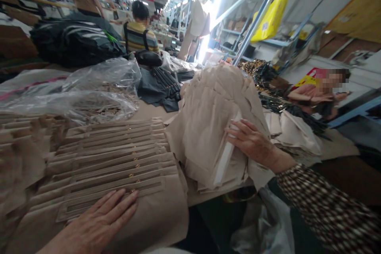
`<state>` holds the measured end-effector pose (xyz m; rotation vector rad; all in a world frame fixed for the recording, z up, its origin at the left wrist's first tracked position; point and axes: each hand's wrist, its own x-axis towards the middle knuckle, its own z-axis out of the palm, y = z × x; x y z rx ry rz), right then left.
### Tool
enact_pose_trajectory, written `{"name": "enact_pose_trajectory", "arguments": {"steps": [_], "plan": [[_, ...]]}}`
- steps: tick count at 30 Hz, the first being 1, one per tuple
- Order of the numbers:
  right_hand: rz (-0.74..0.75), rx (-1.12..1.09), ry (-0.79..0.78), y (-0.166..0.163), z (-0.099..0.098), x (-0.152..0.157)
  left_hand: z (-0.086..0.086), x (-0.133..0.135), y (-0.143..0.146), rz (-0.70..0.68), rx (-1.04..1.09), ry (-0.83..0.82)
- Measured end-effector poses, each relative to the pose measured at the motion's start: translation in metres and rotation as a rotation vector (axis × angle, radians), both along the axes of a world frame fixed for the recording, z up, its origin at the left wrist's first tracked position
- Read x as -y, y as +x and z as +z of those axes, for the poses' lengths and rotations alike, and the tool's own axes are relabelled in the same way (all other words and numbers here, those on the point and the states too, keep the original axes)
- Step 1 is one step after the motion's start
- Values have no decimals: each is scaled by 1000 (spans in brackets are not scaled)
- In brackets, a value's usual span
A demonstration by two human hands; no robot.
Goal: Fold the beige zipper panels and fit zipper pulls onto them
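Note:
My left hand (99, 220) lies flat, fingers stretched out, on the nearest of several overlapping beige fabric pieces (113, 158) with small gold snaps, fanned out in a row on the table. My right hand (251, 141) rests with fingers spread on a tall heap of beige fabric pieces (208, 119), touching a white strip (226, 156) that sticks out of the heap. Neither hand grips anything.
Clear plastic bags (89, 95) lie behind the fanned row. Dark fabric pieces (160, 85) and a black bundle (74, 41) sit farther back. A seated person in a striped shirt (139, 33) and another person (321, 91) at right work nearby. More beige pieces (294, 135) lie at right.

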<state>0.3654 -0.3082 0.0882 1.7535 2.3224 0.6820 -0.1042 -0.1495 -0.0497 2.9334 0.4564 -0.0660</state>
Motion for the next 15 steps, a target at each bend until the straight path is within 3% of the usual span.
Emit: {"name": "enact_pose_trajectory", "arguments": {"steps": [5,8,11,13,15], "plan": [[39,-101,-13,-34,35,-34,40,0,15,-103,148,62],[-14,-128,27,-59,66,-51,89,1,33,-188,394,110],[-63,-295,5,-77,89,-63,144,6,55,-261,548,49],[-94,-403,-44,-85,93,-70,168,7,70,-288,607,42],[-111,-426,-32,-91,86,-77,176,4,85,-320,616,84]]}}
